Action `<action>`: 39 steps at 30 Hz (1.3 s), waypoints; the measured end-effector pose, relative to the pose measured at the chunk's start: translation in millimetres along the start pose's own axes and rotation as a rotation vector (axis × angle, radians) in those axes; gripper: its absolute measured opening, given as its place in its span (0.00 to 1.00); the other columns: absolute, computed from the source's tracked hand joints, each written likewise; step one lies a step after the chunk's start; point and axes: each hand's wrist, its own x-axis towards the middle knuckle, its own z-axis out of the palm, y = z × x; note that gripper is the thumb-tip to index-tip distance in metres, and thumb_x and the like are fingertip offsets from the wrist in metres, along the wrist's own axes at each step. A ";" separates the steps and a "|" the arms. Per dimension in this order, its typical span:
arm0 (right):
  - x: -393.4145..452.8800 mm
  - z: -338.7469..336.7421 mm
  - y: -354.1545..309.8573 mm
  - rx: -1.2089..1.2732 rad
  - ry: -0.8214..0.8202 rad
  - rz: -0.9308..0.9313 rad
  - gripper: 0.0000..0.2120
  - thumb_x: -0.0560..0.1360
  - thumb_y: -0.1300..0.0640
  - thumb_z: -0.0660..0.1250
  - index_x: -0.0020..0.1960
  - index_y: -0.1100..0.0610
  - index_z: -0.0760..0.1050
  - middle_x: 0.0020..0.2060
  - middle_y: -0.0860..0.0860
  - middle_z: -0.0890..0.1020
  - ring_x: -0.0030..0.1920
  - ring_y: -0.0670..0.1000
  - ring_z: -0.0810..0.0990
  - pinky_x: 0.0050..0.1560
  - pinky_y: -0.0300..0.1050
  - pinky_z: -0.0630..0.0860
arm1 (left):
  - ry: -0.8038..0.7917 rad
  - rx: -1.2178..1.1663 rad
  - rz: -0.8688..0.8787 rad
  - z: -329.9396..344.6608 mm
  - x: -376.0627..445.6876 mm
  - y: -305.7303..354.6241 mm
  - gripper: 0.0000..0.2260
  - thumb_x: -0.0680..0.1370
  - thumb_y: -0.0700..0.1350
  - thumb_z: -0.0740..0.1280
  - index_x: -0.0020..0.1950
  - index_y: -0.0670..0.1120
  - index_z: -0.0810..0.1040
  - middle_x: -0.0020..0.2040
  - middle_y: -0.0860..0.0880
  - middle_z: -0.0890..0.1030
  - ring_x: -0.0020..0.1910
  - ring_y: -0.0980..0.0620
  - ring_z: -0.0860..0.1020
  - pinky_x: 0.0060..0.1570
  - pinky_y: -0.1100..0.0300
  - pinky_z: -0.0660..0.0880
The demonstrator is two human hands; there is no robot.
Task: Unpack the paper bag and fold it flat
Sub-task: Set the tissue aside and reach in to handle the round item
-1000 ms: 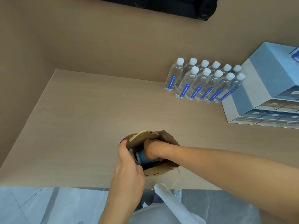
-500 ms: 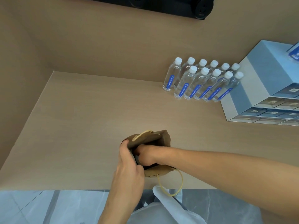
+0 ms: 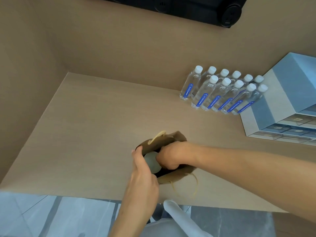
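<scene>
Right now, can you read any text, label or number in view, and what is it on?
No text can be read.
Bottles: blue labels with a white logo and print, too small and blurred.
Drawer box: small tags on the drawer fronts, unreadable.
Paper bag: no print visible.
Black device on the wall: no readable markings.
</scene>
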 end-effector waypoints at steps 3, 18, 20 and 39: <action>18.3 6.9 -1.2 0.115 -0.149 0.034 0.15 0.82 0.59 0.56 0.64 0.64 0.72 0.60 0.59 0.77 0.31 0.53 0.75 0.28 0.45 0.73 | 0.011 -0.048 -0.011 1.4 -2.2 1.8 0.33 0.75 0.34 0.54 0.72 0.62 0.49 0.41 0.50 0.77 0.34 0.49 0.77 0.32 0.54 0.72; 28.0 7.3 -18.1 0.870 -0.022 -0.015 0.09 0.77 0.61 0.58 0.41 0.58 0.75 0.33 0.52 0.79 0.28 0.48 0.78 0.28 0.38 0.77 | -0.023 -0.087 -0.024 -2.1 -2.0 1.0 0.34 0.76 0.35 0.54 0.71 0.65 0.47 0.42 0.52 0.76 0.36 0.55 0.76 0.29 0.63 0.66; 26.8 8.7 -20.2 0.993 -0.073 0.025 0.09 0.77 0.60 0.60 0.51 0.61 0.77 0.39 0.55 0.80 0.33 0.51 0.78 0.36 0.41 0.78 | -0.024 -0.098 -0.012 -2.8 -1.0 1.1 0.34 0.76 0.34 0.54 0.72 0.64 0.48 0.44 0.52 0.77 0.37 0.54 0.77 0.30 0.62 0.67; -67.5 -8.2 17.4 0.626 0.141 0.139 0.06 0.75 0.60 0.70 0.42 0.64 0.77 0.37 0.54 0.86 0.34 0.52 0.83 0.45 0.42 0.78 | -0.043 -0.022 0.012 -3.2 12.2 2.1 0.34 0.77 0.37 0.56 0.74 0.63 0.45 0.51 0.50 0.76 0.42 0.57 0.75 0.41 0.54 0.73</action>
